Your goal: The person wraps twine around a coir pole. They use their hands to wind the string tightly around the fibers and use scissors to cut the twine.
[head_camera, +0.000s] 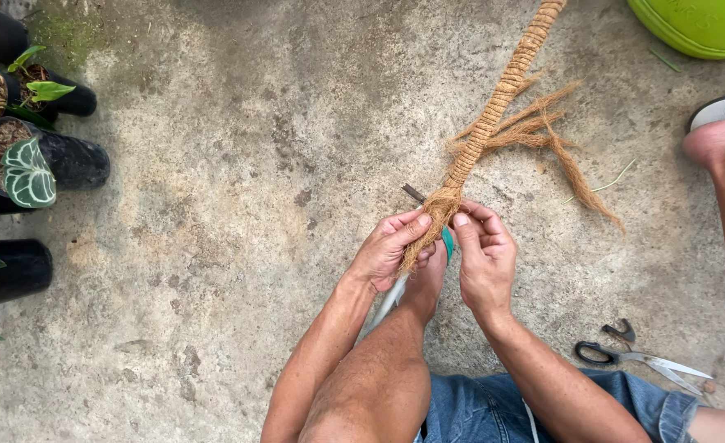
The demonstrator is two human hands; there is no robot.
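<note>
Clearly, both the left hand (385,250) and the right hand (485,256) pinched the frayed end of the fibre-wrapped pole (494,111), fingers closed; it looked light, stiff, rough, best gripped beside that end.

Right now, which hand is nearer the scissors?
The right hand. It holds the fibre rope up and left of the scissors; the left hand grips the rope farther left.
</note>
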